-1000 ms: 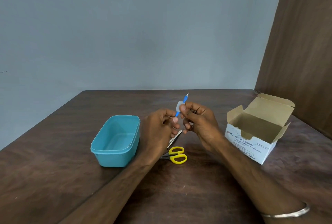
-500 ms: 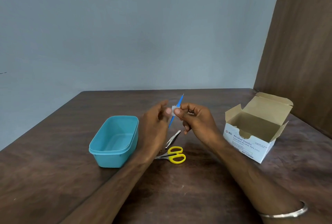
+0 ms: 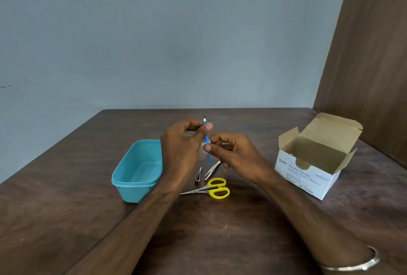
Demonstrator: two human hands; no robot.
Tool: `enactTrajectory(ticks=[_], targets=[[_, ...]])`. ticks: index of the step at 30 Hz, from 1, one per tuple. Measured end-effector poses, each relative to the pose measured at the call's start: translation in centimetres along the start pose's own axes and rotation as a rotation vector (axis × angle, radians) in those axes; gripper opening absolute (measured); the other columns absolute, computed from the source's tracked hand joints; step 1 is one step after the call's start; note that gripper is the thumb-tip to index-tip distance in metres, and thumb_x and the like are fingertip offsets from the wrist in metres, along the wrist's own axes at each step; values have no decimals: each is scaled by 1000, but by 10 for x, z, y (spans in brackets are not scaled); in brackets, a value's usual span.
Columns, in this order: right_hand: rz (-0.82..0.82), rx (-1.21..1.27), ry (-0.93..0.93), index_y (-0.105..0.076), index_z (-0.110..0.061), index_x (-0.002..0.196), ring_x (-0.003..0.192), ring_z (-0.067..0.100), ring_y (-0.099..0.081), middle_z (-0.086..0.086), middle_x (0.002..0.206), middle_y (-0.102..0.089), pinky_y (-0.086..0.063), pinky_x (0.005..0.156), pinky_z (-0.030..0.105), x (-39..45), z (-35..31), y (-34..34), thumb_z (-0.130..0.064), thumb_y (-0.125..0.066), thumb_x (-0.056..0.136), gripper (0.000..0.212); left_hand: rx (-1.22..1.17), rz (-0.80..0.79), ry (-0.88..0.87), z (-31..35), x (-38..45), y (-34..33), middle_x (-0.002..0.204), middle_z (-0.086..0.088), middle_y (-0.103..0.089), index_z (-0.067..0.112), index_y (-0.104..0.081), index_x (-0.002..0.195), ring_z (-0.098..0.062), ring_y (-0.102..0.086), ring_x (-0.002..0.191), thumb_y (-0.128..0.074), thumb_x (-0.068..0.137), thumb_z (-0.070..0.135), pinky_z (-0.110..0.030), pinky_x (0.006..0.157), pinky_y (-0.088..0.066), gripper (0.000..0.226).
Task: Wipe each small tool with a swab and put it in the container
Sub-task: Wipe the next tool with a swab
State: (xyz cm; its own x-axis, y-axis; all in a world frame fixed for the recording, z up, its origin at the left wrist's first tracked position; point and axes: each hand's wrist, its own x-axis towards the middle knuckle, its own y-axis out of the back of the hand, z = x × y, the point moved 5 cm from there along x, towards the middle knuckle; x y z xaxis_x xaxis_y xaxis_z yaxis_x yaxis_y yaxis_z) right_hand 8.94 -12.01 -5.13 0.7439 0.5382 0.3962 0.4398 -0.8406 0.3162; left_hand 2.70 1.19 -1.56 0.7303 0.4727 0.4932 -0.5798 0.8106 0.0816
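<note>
Nearest on the table lie yellow-handled scissors, then a nail clipper and tweezers. Above them the right hand pinches a white swab around a blue-handled tool, held near upright; the left hand pinches its upper end. The teal container sits toward the table's left edge, nearer the left hand.

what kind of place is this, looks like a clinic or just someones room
Hard to say; probably a plain room with a makeshift cleaning spot, not a clinic. There is a bare wooden table, a blank grey wall, and an open box of alcohol swabs.
</note>
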Motion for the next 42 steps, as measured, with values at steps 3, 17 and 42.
enactTrajectory(ticks=[3, 17, 42], targets=[[-10, -17, -22, -75, -22, 92, 57, 7, -51, -9, 71, -64, -47, 50, 31, 0, 2, 0, -29, -69, 93, 8, -68, 58, -1, 2, 2, 4, 72, 14, -72, 29, -71, 75, 7, -63, 67, -78, 81, 24, -9, 66, -47, 11], [190, 36, -30, -75, -22, 85, 51, 13, -48, -9, 70, -65, -48, 50, 33, 2, 3, 27, -19, -68, 94, 12, -177, 138, -40, -2, 9, 14, 69, 7, -69, 35, -69, 98, -14, -66, 72, -79, 81, 24, -54, 76, -57, 23], [364, 535, -33, -76, -13, 94, 52, 13, -42, 1, 74, -58, -47, 50, 30, 0, -2, 39, -21, -68, 90, 13, 229, -216, -100, -6, -11, -18, 64, 8, -66, 25, -67, 85, -12, -62, 61, -57, 96, 15, -45, 68, -56, 19]])
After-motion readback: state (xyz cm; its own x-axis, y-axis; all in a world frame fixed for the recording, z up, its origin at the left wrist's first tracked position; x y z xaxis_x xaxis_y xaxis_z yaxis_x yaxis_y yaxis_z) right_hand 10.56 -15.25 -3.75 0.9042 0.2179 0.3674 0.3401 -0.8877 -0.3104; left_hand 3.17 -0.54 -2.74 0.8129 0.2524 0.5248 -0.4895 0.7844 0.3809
